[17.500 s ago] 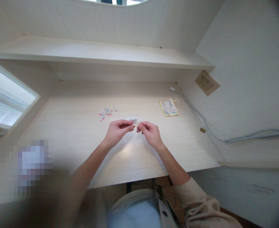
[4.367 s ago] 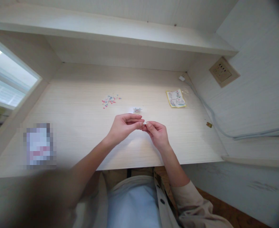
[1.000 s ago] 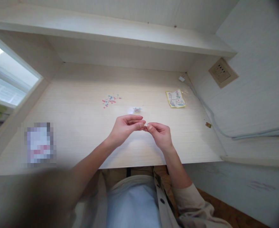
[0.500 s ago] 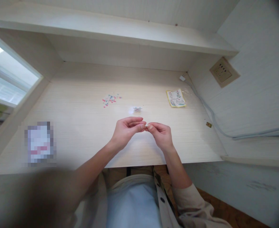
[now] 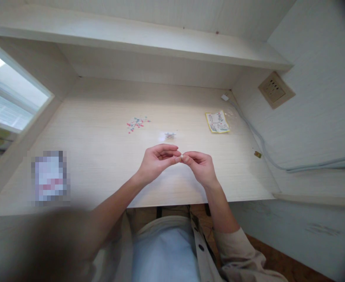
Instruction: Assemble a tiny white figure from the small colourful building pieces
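Between my fingertips is a tiny white piece (image 5: 182, 156), mostly covered, its kind too small to make out. My left hand (image 5: 160, 159) pinches it from the left, thumb and fingers closed. From the other side my right hand (image 5: 201, 166) grips it between thumb and forefinger. Just beyond my hands, a small built piece in white with some pink and blue (image 5: 169, 135) rests on the desk. Farther left lies a scatter of tiny pink, blue and white bits (image 5: 137, 123).
A yellow-edged printed sheet (image 5: 217, 122) lies at the right, beside clear plastic. Grey cables (image 5: 259, 137) run along the right wall below a socket (image 5: 276, 90). A small brownish piece (image 5: 257, 154) sits near them. At the left is a blurred-out rectangular item (image 5: 49, 176). A shelf (image 5: 149, 37) overhangs the back.
Both hands have shifted very slightly right, still pinched together on the tiny white piece, which now shows less. The things on the desk have stayed put.
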